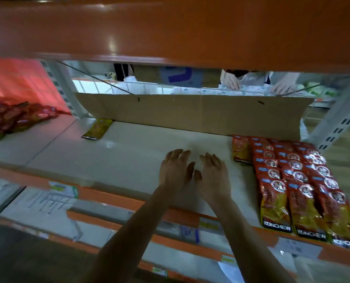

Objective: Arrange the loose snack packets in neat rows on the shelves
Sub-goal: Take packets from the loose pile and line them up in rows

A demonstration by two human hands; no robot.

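Reaching in over the pale shelf (129, 160), the left hand (175, 171) and the right hand (214, 177) hover side by side above its bare middle, with their thumbs almost meeting. Both are empty, palms down, fingers spread apart and a little bent. I cannot tell whether the fingertips touch the shelf.

The arranged packets (292, 180), red and yellow, lie at the right end of the shelf in three neat overlapping rows that run from front to back. At the far left sits a loose pile of packets (12, 117), well apart from the hands. A single yellow packet (97, 129) lies flat at the back, its far end touching a cardboard sheet (190, 113) that stands along the rear edge. An orange upper shelf (170, 31) spans overhead. Beyond the cardboard, another person's hand (230, 81) shows, blurred.
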